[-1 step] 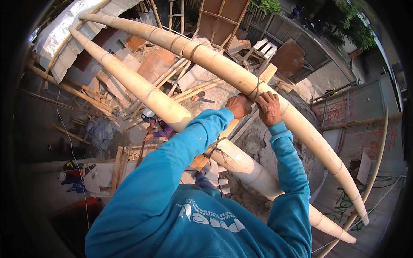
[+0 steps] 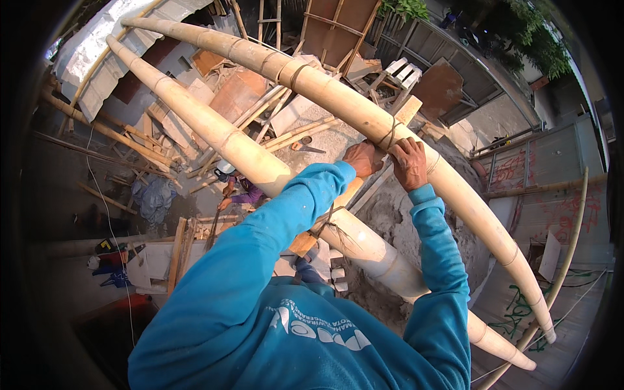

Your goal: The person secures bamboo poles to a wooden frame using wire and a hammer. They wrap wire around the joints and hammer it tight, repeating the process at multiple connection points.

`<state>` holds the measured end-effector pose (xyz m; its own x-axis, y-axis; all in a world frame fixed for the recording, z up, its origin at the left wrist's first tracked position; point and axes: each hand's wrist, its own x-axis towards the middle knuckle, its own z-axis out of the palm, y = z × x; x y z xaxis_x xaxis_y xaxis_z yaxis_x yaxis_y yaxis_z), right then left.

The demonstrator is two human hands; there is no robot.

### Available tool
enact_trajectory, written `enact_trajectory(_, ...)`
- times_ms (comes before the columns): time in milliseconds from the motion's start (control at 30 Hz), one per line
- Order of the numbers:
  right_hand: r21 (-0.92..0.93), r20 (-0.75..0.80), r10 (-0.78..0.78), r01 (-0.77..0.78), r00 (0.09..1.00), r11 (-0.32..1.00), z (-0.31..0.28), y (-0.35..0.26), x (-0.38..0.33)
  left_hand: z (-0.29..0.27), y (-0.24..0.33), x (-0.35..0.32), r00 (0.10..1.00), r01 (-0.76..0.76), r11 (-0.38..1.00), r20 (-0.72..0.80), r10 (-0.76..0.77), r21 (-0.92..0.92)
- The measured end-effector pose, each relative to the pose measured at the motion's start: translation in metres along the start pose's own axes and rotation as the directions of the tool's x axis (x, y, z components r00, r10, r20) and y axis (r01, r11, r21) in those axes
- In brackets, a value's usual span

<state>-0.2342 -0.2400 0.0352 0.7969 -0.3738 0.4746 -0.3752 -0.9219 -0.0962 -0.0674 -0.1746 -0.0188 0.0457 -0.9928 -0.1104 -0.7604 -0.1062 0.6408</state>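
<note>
Head view: shows dark binding (image 2: 390,134) around far bamboo pole (image 2: 335,99), near wooden crosspiece (image 2: 408,110), beyond near bamboo pole (image 2: 257,168). Shows left hand (image 2: 362,159) just near side of binding, right hand (image 2: 409,162) on pole to right. Cannot tell closure or contents of either grip. Should handle as heavy, stiff, smooth pole; light, pliable binding. Best to grasp binding close against pole.

A: Strong daylight from above, and the upper bamboo pole (image 2: 341,101) glows pale cream!

B: Hotter yet, upper left: the metal roof sheet (image 2: 83,64) glares almost white.

A: Down at lower left, deep shadow; detail there is hard to make out, perhaps underexposed.

B: Fisheye bowing that pole, black all round the rim!

A: Mid-frame, left hand (image 2: 361,160) and right hand (image 2: 409,164) look crisp.
</note>
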Motion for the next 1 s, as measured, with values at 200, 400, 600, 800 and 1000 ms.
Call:
enact_trajectory(200,-0.026,0.010,0.029,-0.028,1.000,0.999,-0.001,-0.003,0.010,-0.036,-0.005,-0.006,0.959,0.146,0.989,0.247,-0.141,-0.002)
enact_trajectory(400,-0.103,0.111,0.001,0.011,0.994,0.995,-0.010,-0.017,0.018,-0.128,-0.019,-0.093,0.960,-0.179,0.947,-0.258,0.109,-0.266)
enact_trajectory(600,-0.180,0.207,0.015,0.023,0.978,0.983,-0.029,0.014,-0.010,-0.192,-0.096,-0.238,0.578,-0.174,0.858,-0.755,-0.308,-0.484)
enact_trajectory(800,-0.190,-0.103,0.332,-0.346,0.938,0.919,-0.153,-0.138,0.006,-0.067,-0.275,-0.412,0.307,0.308,0.608,-0.528,-0.791,-0.732)
enact_trajectory(1000,0.839,0.293,0.285,-0.389,0.912,0.381,-0.049,-0.408,-0.032,0.120,-0.303,-0.557,0.297,0.595,0.230,-0.056,-0.953,-0.770)
